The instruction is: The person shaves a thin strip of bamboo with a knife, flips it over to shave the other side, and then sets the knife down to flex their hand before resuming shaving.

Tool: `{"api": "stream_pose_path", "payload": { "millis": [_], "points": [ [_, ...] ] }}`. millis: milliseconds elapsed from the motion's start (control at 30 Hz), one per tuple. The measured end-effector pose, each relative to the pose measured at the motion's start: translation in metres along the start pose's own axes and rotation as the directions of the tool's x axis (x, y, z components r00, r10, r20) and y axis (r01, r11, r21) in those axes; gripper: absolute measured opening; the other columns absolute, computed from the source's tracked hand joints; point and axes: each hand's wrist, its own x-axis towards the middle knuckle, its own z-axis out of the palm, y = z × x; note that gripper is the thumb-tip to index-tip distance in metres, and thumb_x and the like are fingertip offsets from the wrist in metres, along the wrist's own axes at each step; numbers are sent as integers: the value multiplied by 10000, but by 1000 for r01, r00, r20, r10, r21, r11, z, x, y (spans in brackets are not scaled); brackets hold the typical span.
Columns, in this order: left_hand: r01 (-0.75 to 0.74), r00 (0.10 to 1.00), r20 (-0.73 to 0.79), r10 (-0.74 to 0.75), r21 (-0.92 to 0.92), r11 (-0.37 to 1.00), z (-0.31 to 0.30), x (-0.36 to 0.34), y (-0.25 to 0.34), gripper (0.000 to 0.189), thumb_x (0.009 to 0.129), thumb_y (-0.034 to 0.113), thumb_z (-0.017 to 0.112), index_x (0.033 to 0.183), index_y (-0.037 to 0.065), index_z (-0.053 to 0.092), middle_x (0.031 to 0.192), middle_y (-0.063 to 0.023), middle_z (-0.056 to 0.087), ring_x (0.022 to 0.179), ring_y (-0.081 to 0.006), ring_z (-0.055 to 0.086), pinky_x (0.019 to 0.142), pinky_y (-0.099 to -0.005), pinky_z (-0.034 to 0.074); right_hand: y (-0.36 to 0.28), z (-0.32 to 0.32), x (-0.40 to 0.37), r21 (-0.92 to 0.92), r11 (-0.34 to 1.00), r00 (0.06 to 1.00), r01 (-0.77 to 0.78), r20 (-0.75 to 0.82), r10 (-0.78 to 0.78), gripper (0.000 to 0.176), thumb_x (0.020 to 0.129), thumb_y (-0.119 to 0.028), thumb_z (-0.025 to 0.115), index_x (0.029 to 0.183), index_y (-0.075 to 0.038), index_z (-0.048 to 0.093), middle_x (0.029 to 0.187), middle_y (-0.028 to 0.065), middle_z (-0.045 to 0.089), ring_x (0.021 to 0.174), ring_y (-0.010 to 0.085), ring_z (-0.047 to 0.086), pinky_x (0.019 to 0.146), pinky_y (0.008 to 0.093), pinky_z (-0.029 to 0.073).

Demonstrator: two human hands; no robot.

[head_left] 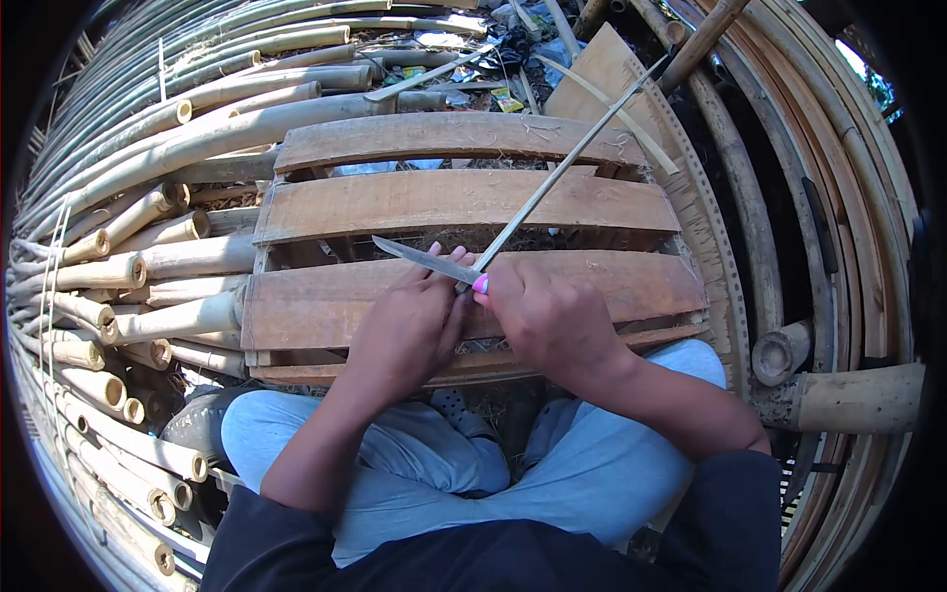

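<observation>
Right hand [557,316]: I am watching it gripping a knife [434,263] by its pink handle [481,284], pointing far left.
Left hand [407,324]: it is holding the near end of a pale strip [554,179].
Strip: it is slanting far right over a slatted bench [414,205] (plain wood).
Bamboo poles [202,255]: they are lying at left.

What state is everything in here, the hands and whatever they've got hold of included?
Right hand: closed around the knife's handle.
Knife: blade bare, tip pointing left.
Left hand: closed at the strip's near end.
Strip: long, thin, slanting over the bench.
Bench: gaps between boards, fine scraps on top.
Poles: cut, piled at left.
</observation>
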Motion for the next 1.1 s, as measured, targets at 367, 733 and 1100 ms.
{"api": "stream_pose_path", "payload": {
  "millis": [367,733,1100],
  "points": [
    [10,1000,-10,-10,15,1000,0,-1,5,303,946,92,593,1222,-36,593,1190,-240,661,1206,-398,590,985,-481,505,-2,-9,0,-58,998,1000,11,13,-10,270,993,-331,593,857,-105,532,658,31,562,499,147,630,431,272,499],
    [95,994,52,-95,2,995,-3,-1,7,366,974,139,568,1279,-65,572,1293,-246,628,1217,-375,600,1017,-458,505,7,-5,1,19,1000,999,22,38,-22,266,991,-334,588,881,-99,533,660,46,574,508,169,640,443,297,509],
    [26,1000,11,-27,73,997,1,-3,1,385,975,149,568,1312,-38,565,1313,-249,616,1248,-393,578,1043,-451,491,25,1,7,37,999,1000,-8,18,7,237,995,-296,575,886,-90,528,655,45,567,507,199,640,449,322,517]
  ]
}}
